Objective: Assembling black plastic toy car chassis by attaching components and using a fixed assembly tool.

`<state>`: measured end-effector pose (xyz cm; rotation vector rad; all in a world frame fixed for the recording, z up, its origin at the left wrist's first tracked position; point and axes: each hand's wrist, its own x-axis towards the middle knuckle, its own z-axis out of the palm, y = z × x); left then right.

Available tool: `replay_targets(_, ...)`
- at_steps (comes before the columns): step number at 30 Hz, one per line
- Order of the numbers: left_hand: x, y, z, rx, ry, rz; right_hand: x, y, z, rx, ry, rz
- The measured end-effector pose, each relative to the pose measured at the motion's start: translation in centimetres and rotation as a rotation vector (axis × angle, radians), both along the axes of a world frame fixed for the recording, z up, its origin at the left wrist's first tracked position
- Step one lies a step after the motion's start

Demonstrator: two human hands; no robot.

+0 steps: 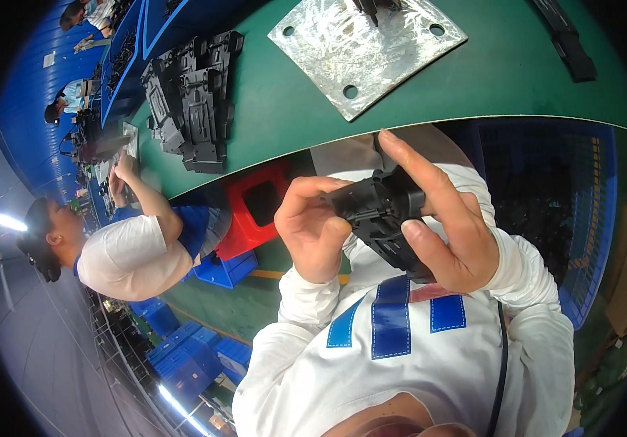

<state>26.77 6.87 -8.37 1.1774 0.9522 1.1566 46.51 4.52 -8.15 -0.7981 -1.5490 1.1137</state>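
Between my two hands, over my lap and just off the table's near edge, is a black molded plastic part [379, 215] with ribs and recesses. My left hand [315, 229] grips its left end, thumb in front and fingers behind. On the other end, my right hand [450, 226] holds it with the thumb pressed to the near side, while the index finger stretches up past it. Several similar black plastic parts [200, 102] lie piled on the green table [270, 95] to the left.
A scratched metal plate [357, 51] with holes lies on the table ahead, a dark fixture at its top. Far right is a long black part [567, 44]. A blue crate [594, 218] stands below at right, a red stool [244, 211] at left. A co-worker [135, 255] works at left.
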Motion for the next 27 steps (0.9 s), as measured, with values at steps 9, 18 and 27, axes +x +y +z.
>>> replay_targets(9, -0.15, -0.01, -0.23, -0.01, -0.064, -0.017, -0.24, 0.0, 0.29, -0.059, -0.012, -0.046)
replay_targets(18, 0.01, -0.12, -0.44, 0.05, -0.063, -0.009, -0.34, 0.01, 0.11, -0.063, 0.012, -0.071)
replay_targets(27, 0.1, -0.22, -0.19, 0.051, -0.071, 0.006, 0.41, 0.1, 0.77, -0.064, -0.021, -0.012)
